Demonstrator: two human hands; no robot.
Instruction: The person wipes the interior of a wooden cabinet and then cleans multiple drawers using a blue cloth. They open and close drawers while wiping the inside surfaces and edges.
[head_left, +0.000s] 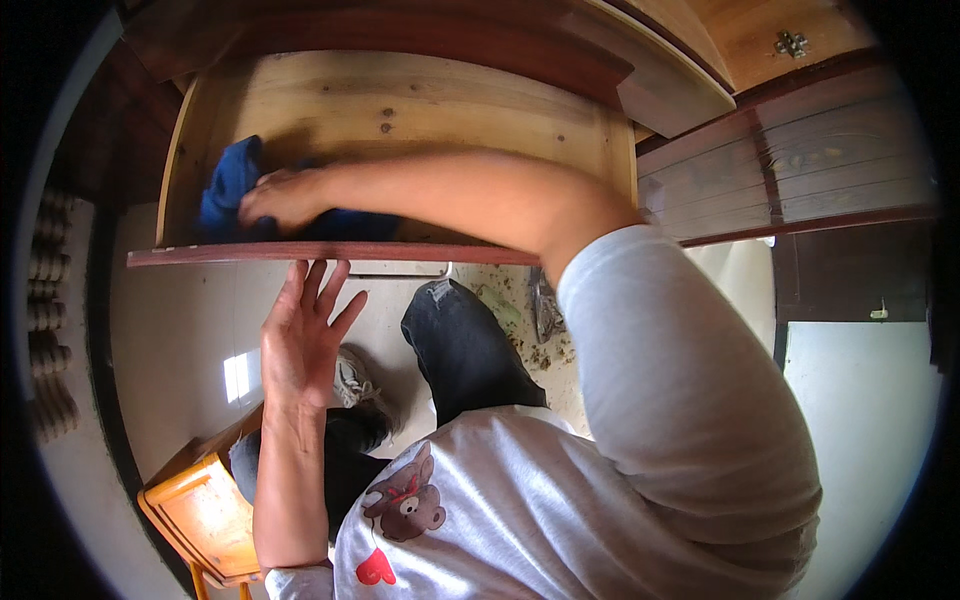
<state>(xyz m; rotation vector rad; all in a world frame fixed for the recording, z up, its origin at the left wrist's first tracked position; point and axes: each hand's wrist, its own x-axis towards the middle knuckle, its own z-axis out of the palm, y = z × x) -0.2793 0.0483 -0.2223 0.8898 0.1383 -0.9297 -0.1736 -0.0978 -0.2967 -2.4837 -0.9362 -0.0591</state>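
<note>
A wooden drawer (465, 90) stands pulled out before me, its reddish-brown front edge (405, 253) crossing the view. My right hand (283, 201) reaches across into its left front corner. Its fingers are curled on a blue cloth (232, 176), somewhat blurred; part of the cloth lies behind and under the hand. Below the drawer front is my left hand (307, 330), palm turned up and fingers spread. It holds nothing; its fingertips meet the drawer's outer front, and whether they press on it is hard to tell.
Above the drawer is a dark red-brown cabinet (420, 37), with an open wooden door bearing a metal hinge (791, 45) at upper right. A wooden chair (202, 517) stands at lower left. Debris (536, 360) and a dark plastic bag (546, 307) lie on the floor near my knee.
</note>
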